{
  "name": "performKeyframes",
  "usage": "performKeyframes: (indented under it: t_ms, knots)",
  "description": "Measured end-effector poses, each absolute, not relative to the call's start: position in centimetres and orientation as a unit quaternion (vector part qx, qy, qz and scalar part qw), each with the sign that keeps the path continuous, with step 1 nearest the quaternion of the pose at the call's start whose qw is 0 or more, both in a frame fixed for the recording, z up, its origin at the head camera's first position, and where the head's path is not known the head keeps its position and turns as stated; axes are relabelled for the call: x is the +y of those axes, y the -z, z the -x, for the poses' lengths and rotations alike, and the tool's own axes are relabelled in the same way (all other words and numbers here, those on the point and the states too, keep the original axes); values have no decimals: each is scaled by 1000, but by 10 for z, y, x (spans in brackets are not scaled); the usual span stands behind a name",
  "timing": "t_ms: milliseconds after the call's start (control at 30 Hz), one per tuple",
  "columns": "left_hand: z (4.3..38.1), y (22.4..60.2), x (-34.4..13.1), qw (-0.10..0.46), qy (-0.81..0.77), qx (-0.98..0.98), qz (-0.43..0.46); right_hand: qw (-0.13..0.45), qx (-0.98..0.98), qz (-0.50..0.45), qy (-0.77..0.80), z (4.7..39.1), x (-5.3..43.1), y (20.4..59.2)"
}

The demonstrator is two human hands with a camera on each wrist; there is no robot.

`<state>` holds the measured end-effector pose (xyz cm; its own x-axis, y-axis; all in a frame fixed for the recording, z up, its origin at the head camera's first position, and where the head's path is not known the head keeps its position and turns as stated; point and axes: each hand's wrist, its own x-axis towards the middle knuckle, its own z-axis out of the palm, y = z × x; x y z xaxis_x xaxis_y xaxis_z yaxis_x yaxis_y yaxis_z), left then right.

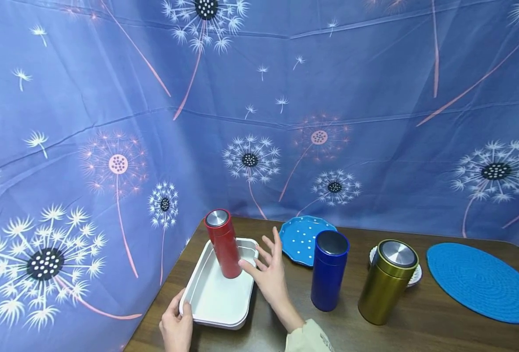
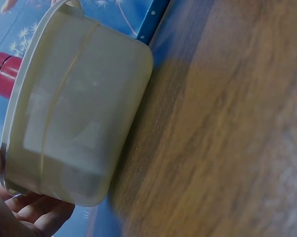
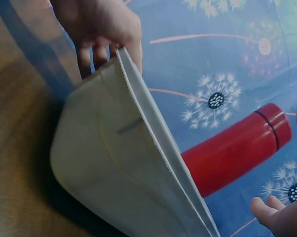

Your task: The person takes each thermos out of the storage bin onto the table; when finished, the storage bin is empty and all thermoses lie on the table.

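A deep white plastic tub [image 1: 213,305] rests on the wooden table, with a red flask [image 1: 225,247] standing upright in it. My left hand [image 1: 177,322] grips the tub's near left rim, thumb on top and fingers against the outside wall, as the left wrist view also shows. Just right of the red flask, my right hand [image 1: 269,276] is raised over the tub's right edge with its fingers spread and nothing held. In the right wrist view the flask [image 3: 237,148] rises above the rim, and fingertips of the right hand [image 3: 286,217] show apart from it.
A blue flask [image 1: 328,274] stands right of my right hand, a gold flask [image 1: 384,283] farther right. Behind them lie a blue dotted plate [image 1: 301,239] and a white dish [image 1: 415,278] partly hidden. At far right is a blue woven mat [image 1: 479,283]. A dandelion-print cloth [image 1: 373,146] hangs behind.
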<state>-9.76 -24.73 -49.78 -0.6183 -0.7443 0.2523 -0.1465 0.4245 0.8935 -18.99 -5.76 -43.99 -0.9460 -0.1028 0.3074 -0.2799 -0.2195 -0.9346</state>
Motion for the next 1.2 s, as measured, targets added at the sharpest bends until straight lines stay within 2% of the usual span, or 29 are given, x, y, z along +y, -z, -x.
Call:
performKeyframes:
  t_ms: [433,967,1200]
  knots:
    - [99,497,-246,333,459,-773,-284,42,-698,-157,-698,228,-90,440]
    - [97,500,-244,340,453,-777,-274,14,-710,-180,-680,245,-117,440]
    - [97,499,-245,341,457,-775,-274,27,-698,-217,-682,250,-127,439]
